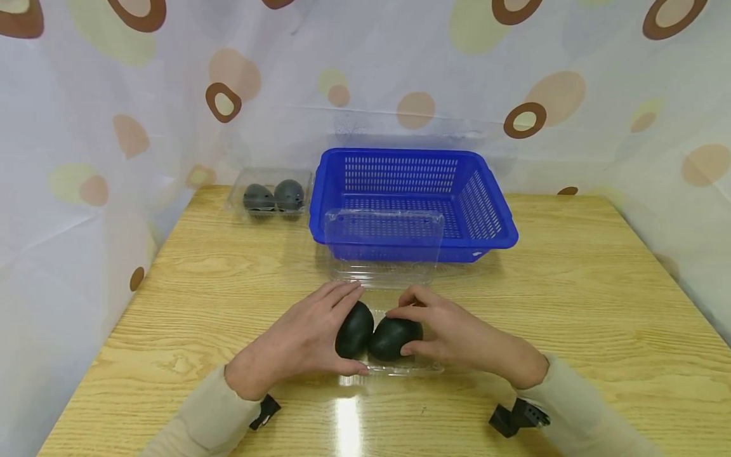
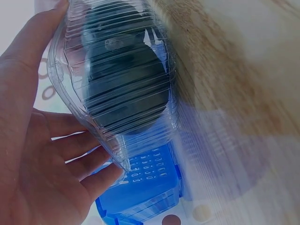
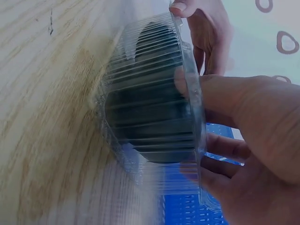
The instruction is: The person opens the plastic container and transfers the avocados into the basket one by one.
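An open clear plastic clamshell box (image 1: pixel 402 369) lies in front of me, its lid (image 1: pixel 384 254) tilted up against the blue basket. Inside sit two smooth, dark green, avocado-like fruits side by side: a left fruit (image 1: pixel 355 331) and a right fruit (image 1: pixel 394 339). My left hand (image 1: pixel 305 336) spans the box's left end, gripping it with the thumb at the near rim and the fingers at the far rim. With thumb and fingers curled around it, my right hand (image 1: pixel 451 330) holds the right fruit. Through the ribbed box wall, the right wrist view shows the right thumb (image 3: pixel 218 93) against this fruit.
Behind the box stands a blue perforated basket (image 1: pixel 502 238). At the back left, next to the basket, a second clear box (image 1: pixel 237 193) holds two similar dark fruits. Patterned white cloth (image 1: pixel 377 82) hangs behind the wooden table (image 1: pixel 594 285).
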Motion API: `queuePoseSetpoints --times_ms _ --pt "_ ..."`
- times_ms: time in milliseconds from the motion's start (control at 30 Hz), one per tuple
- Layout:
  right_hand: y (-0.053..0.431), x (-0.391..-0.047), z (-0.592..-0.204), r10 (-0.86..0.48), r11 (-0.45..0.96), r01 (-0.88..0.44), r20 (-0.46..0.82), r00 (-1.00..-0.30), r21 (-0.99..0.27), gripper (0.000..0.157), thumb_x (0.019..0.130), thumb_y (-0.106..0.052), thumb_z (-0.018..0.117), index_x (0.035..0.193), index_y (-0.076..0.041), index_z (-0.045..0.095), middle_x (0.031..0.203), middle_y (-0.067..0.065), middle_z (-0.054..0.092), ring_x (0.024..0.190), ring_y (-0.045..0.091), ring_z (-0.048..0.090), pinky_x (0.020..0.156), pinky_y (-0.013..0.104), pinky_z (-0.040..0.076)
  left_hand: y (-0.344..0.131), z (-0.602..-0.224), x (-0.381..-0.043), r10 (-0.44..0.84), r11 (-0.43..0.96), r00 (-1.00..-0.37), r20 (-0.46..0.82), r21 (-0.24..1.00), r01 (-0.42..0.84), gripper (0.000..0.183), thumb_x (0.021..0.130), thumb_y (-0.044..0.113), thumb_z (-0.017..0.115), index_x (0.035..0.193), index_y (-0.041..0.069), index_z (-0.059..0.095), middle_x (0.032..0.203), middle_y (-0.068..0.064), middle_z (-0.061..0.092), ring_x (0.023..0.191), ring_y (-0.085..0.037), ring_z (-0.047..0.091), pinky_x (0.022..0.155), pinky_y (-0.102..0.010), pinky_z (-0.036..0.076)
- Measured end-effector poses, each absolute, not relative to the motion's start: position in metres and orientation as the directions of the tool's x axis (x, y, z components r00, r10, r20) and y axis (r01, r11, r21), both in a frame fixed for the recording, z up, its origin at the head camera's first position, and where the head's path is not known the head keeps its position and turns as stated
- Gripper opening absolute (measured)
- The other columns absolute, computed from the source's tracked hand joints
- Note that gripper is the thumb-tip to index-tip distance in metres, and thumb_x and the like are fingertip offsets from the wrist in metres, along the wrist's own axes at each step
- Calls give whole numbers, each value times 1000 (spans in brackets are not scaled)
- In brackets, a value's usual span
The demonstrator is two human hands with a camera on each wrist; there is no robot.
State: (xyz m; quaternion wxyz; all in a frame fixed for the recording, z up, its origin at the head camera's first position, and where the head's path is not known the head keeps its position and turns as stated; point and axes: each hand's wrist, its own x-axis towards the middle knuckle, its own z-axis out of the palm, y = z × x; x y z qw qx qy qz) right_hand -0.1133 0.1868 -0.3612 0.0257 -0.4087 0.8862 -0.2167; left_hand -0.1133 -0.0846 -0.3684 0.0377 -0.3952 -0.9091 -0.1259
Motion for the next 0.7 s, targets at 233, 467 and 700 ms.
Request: queuePoseSetpoints --times_ms 233,467,700 --pt "189 -113 -357 -776 568 -704 8 -631 -426 59 84 -27 80 137 -13 60 138 6 58 128 25 52 104 47 50 -84 -368 -113 706 661 -690 159 199 723 113 70 77 70 149 1 41 154 -14 44 143 -30 41 119 -40 37" --pt "192 -113 -356 -782 558 -680 -25 -623 -476 59 83 -26 80 138 -18 59 133 -1 59 127 20 51 104 46 49 -83 -367 -113 703 664 -692 161 201 721 113 69 76 71 149 2 41 153 -13 45 143 -29 42 118 -39 38" --pt "192 -112 -357 -786 541 -697 12 -618 -470 59 81 -29 82 136 -20 62 129 -3 58 120 17 56 98 42 53 -83 -366 -113 703 666 -696 146 207 716 114 69 77 71 150 2 40 154 -14 43 143 -29 40 118 -40 38"
